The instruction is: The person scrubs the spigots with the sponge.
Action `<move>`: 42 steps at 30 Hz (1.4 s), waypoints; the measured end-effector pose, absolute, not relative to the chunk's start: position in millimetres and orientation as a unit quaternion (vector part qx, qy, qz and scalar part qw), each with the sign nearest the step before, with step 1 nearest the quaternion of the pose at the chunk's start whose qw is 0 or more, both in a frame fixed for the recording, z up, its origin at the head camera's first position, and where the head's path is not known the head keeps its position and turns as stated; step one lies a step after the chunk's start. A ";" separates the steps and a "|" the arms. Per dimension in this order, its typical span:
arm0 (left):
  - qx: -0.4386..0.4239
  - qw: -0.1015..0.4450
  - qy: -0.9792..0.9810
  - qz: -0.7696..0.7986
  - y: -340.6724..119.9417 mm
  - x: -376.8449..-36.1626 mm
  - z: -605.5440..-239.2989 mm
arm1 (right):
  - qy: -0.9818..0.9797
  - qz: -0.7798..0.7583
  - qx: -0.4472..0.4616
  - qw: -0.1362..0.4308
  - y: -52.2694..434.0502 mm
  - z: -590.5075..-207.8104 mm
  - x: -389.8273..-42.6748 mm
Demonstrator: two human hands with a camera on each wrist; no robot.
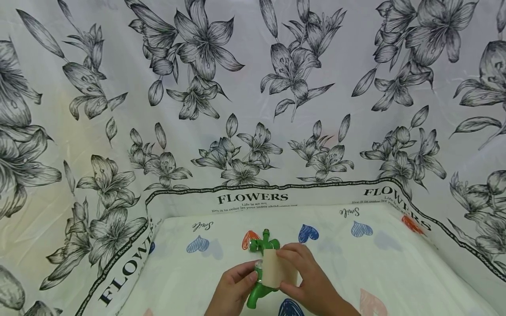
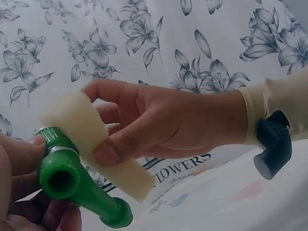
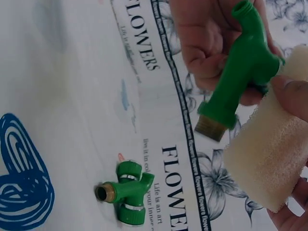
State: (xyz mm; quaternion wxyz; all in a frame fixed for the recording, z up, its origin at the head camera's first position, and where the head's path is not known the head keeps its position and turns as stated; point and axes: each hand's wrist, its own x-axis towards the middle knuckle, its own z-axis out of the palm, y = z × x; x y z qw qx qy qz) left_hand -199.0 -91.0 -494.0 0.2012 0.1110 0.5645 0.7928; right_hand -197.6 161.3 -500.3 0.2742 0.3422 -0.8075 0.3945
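A green tap (image 1: 258, 295) with a bent spout is held by its knob between the thumb and fingers of my left hand (image 1: 234, 287). Its brass threaded end (image 3: 210, 129) points down and left in the right wrist view. My right hand (image 1: 310, 278) grips a cream sponge (image 1: 274, 270), thumb on one face and fingers behind. The sponge sits right against the tap's knob side in the left wrist view and hides part of the tap in the head view. Beyond the hands, a second green tap with two side outlets (image 3: 131, 192) lies on the cloth.
A white cloth (image 1: 189, 272) printed with hearts and words covers the work surface. Flower-printed curtain (image 1: 253, 96) rises at the back and both sides, with a dark lettered trim along its lower part. A dark band device (image 2: 274, 144) is on the right wrist.
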 end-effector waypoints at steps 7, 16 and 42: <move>0.117 0.207 0.550 0.801 -92.9 -198.3 -491.0 | -0.832 0.371 0.308 0.275 168.5 -506.0 -200.4; 0.110 0.212 0.544 0.805 -91.1 -199.0 -489.0 | -0.822 0.384 0.319 0.273 167.9 -509.0 -200.0; 0.127 0.115 0.622 0.764 -89.9 -200.6 -498.9 | -0.818 0.373 0.323 0.295 151.7 -502.9 -194.5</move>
